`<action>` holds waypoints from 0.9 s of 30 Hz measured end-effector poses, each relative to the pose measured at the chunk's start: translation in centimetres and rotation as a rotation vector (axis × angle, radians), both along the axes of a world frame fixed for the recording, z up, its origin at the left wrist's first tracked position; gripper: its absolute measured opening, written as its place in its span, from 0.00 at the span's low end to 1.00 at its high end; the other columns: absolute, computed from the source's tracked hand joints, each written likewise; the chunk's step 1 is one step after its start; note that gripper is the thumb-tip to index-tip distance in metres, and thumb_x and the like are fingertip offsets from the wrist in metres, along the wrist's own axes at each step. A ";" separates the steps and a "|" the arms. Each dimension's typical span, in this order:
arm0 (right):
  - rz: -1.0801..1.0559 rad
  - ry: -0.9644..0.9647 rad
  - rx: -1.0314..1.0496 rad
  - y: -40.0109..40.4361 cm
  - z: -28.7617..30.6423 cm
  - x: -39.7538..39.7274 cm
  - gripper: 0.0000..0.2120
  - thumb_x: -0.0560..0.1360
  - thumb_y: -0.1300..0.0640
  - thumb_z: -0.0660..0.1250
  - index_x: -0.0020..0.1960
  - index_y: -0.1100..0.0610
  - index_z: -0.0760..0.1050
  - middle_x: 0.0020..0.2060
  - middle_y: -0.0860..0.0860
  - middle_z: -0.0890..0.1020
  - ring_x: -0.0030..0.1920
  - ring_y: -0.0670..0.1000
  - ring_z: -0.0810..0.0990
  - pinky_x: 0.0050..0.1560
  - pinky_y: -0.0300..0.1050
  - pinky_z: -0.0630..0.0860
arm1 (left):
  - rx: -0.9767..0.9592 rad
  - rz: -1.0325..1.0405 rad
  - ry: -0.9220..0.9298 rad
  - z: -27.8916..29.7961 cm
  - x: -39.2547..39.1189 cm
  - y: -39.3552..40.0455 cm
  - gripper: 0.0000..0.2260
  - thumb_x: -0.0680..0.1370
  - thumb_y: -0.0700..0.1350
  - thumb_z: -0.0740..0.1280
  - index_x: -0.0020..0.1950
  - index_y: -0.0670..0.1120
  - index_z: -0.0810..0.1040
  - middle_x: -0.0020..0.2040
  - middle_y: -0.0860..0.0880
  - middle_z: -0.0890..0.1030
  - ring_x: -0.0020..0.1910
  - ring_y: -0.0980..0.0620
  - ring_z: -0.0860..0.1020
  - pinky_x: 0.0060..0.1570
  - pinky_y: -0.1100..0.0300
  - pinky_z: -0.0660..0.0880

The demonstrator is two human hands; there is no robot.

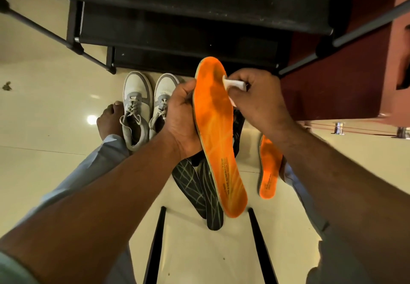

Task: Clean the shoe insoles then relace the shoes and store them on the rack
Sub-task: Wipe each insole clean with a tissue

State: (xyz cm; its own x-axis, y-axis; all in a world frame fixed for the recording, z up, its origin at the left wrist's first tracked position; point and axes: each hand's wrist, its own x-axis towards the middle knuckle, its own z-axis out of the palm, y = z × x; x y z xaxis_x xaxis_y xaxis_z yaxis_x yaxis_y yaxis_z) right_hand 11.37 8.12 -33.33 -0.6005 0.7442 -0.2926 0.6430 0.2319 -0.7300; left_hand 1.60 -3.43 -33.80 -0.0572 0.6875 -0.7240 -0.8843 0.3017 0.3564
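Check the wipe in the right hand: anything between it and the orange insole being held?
Nothing visible. The right hand pinches the white wipe right against the toe end of the orange insole, which the left hand grips along its edge.

A glossy cream tiled floor [48,161] is reflecting a bright spot of ceiling light [92,119]. A reddish-brown wooden cabinet [359,66] is standing at the upper right, with chrome feet [338,127] showing beneath it. A small dark scrap [7,86] is lying on the floor at far left.
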 end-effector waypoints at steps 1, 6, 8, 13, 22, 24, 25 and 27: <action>0.005 0.002 -0.008 -0.6 0.0 -0.1 0.07 0.75 0.60 0.67 0.50 0.54 0.81 0.41 0.47 0.82 0.39 0.41 0.80 0.37 0.34 0.77 | 0.012 -0.011 0.005 0.0 0.1 0.0 0.32 0.73 0.62 0.55 0.69 0.44 0.74 0.64 0.36 0.75 0.60 0.38 0.73 0.57 0.45 0.72; 0.076 0.148 -0.258 -2.8 0.5 -0.9 0.06 0.75 0.58 0.69 0.52 0.53 0.81 0.44 0.44 0.82 0.46 0.41 0.82 0.46 0.39 0.80 | 0.009 -0.006 -0.004 -0.2 0.0 0.0 0.27 0.78 0.61 0.50 0.62 0.44 0.77 0.56 0.40 0.79 0.56 0.41 0.77 0.55 0.48 0.75; 0.046 0.137 -0.288 -2.2 0.4 -0.8 0.05 0.74 0.59 0.70 0.50 0.53 0.81 0.44 0.44 0.82 0.46 0.42 0.82 0.47 0.41 0.81 | 0.003 -0.022 0.010 -0.3 0.0 0.0 0.31 0.79 0.65 0.48 0.66 0.45 0.76 0.59 0.40 0.81 0.58 0.42 0.79 0.57 0.47 0.76; -0.040 0.066 -0.108 -0.8 -0.1 -0.4 0.06 0.74 0.61 0.70 0.50 0.55 0.82 0.42 0.46 0.82 0.43 0.43 0.81 0.43 0.44 0.81 | -0.022 -0.092 0.022 -0.3 0.4 0.2 0.39 0.76 0.73 0.41 0.73 0.50 0.71 0.65 0.40 0.79 0.65 0.38 0.77 0.62 0.43 0.75; -0.005 0.018 -0.143 1.0 -0.4 0.1 0.08 0.73 0.64 0.69 0.47 0.53 0.81 0.39 0.44 0.80 0.39 0.41 0.79 0.39 0.37 0.75 | -0.067 -0.065 0.022 -0.5 0.1 0.3 0.38 0.76 0.73 0.41 0.71 0.52 0.72 0.60 0.39 0.82 0.62 0.38 0.78 0.57 0.44 0.78; -0.036 0.068 -0.051 1.1 -0.3 0.1 0.11 0.73 0.67 0.67 0.49 0.53 0.81 0.42 0.46 0.80 0.40 0.39 0.77 0.39 0.31 0.74 | -0.080 -0.074 0.024 -0.6 0.1 0.3 0.38 0.76 0.73 0.41 0.68 0.52 0.74 0.61 0.39 0.81 0.64 0.37 0.77 0.60 0.43 0.76; -0.014 0.110 -0.027 0.8 -0.2 0.0 0.12 0.72 0.67 0.67 0.50 0.52 0.81 0.43 0.45 0.80 0.42 0.38 0.77 0.40 0.28 0.73 | -0.083 -0.077 0.018 -0.6 0.1 0.2 0.38 0.76 0.73 0.40 0.68 0.52 0.75 0.61 0.39 0.81 0.65 0.38 0.76 0.62 0.43 0.75; 0.113 0.178 0.000 -0.1 0.3 -0.4 0.11 0.73 0.66 0.68 0.50 0.54 0.82 0.44 0.42 0.77 0.45 0.40 0.77 0.44 0.28 0.73 | -0.072 -0.077 0.001 -0.6 0.1 0.2 0.39 0.76 0.73 0.40 0.71 0.51 0.72 0.63 0.40 0.80 0.64 0.39 0.77 0.62 0.44 0.75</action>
State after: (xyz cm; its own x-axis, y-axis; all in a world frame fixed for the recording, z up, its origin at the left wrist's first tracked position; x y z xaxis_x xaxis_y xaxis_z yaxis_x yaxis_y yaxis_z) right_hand 10.96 7.98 -33.07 -0.7225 0.6691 -0.1740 0.4736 0.2957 -0.8296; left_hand 1.74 -3.24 -34.36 -0.0067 0.6360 -0.7717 -0.8570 0.3940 0.3321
